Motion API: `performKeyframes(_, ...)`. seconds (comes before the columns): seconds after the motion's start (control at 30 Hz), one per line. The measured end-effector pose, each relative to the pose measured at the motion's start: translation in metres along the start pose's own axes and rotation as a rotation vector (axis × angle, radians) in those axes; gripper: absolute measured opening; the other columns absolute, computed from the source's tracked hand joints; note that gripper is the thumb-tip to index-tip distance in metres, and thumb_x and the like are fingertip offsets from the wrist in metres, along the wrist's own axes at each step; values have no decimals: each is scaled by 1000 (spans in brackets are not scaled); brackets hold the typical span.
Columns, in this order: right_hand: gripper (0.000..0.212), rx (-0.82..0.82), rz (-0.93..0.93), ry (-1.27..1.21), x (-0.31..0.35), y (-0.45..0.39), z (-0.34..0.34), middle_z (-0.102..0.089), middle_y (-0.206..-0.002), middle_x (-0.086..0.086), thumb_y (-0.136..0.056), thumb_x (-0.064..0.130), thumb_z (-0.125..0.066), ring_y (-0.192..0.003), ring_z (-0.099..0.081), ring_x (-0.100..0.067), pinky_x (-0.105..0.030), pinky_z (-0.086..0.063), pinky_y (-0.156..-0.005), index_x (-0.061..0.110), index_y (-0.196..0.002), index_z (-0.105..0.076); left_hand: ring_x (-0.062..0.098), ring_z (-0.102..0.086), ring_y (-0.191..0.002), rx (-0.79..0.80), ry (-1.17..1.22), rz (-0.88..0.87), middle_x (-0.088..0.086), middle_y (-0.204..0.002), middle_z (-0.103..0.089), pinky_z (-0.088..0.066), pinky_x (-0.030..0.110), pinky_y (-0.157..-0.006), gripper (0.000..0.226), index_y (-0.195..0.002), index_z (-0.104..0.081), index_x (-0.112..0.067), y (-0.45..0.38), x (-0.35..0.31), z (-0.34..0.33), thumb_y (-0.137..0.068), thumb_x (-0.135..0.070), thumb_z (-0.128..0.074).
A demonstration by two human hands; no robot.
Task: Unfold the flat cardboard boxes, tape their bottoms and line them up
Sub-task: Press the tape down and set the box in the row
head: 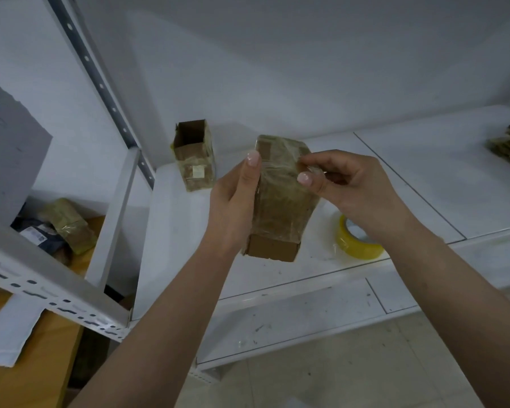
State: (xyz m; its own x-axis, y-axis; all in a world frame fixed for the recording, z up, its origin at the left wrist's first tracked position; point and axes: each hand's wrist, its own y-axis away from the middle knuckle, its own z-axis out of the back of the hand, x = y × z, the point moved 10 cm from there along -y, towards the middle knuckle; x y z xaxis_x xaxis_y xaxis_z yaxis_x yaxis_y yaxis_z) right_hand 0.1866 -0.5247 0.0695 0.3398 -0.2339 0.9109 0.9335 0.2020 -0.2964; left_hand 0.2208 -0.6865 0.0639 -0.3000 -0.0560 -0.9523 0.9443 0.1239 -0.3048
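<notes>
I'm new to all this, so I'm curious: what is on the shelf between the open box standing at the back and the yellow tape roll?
In the head view, the box held by the left hand and right hand hangs between the open box and the tape roll.

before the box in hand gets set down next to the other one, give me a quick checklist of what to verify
1. Left hand grips the held box firmly: ok.
2. Right hand has finished pressing the tape at the top end: not ok, fingers still pinch it.
3. Bottom seam fully taped: cannot tell, glare hides it.
4. Standing box upright on the shelf as line start: ok.
5. Bare shelf space beside the standing box: ok.
6. Tape roll out of the way: ok, it lies near the front edge.
</notes>
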Motion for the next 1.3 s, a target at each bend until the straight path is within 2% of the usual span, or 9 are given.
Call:
performKeyframes(0.17,50,-83,46,94,6,1,2,-73,-100,8,-69,51,-69,-91,-69,-21,-44,-54,-89,20,-109,-73,-6,-66,-96,86,-134,-69,-28,-99,-69,-55,17,-76,17,-100,-59,-64,-1,-5,-11,-89,-51,-62)
performKeyframes(0.3,43,-137,38,156,6,1,3,-73,-98,11,-77,50,-69,-85,-67,-13,-37,-55,-84,22,-109,-75,-21,-59,-89,46,-191,-79,-45,-89,-61,-45,2,-70,44,-89,-46,-81,-5,-2,-8,-95,-40,-58)
performKeyframes(0.43,54,-138,41,204,9,3,-2,-71,-111,11,-74,55,-68,-92,-66,-11,-34,-56,-83,25,-118,-70,-18,-60,-92,-34,-199,-101,-43,-92,-63,-46,4,-75,34,-108,-43,-65,-7,-2,-2,-96,-37,-57)
performKeyframes(0.6,35,-212,42,242,8,2,3,-73,-109,8,-81,37,-76,-91,-67,-15,-45,-54,-85,23,-113,-73,-23,-56,-93,17,-225,-90,-50,-90,-58,-44,2,-76,30,-126,-44,-50,-8,4,-6,-97,-42,-52)
performKeyframes(0.73,30,-191,8,161,4,-1,7,-74,-105,4,-84,26,-75,-96,-69,-14,-43,-54,-90,18,-113,-74,-18,-59,-97,91,-113,-11,-40,-97,-64,-47,4,-74,18,-102,-57,-64,-2,4,-9,-94,-56,-44)
performKeyframes(0.8,26,-166,24,113,7,-1,10,-74,-99,7,-85,21,-74,-93,-70,-7,-37,-54,-91,17,-110,-74,-14,-60,-101,39,-23,37,-32,-100,-68,-48,8,-79,32,-98,-65,-59,-2,8,1,-97,-58,-33)
performKeyframes(1.0,28,-102,61,34,16,1,2,-74,-98,2,-84,17,-74,-87,-69,2,-16,-53,-84,8,-112,-72,11,-27,-145,28,-269,-77,-6,-155,-34,-24,39,-119,58,-150,-30,-38,-1,-2,-2,-97,-57,-16)
performKeyframes(1.1,29,-117,59,68,17,2,2,-75,-97,3,-83,22,-76,-88,-70,-2,-23,-55,-86,11,-110,-74,22,-37,-139,54,-321,-125,8,-144,-44,-34,42,-113,54,-146,-36,-25,0,-4,-9,-99,-46,-22)
performKeyframes(1.3,31,-169,42,113,12,7,3,-75,-102,-1,-82,28,-78,-96,-70,-15,-44,-54,-91,16,-110,-74,-4,-53,-90,-44,-476,-200,0,-104,-58,-38,4,-75,31,-118,-53,-12,-1,-9,-7,-104,-32,-34)
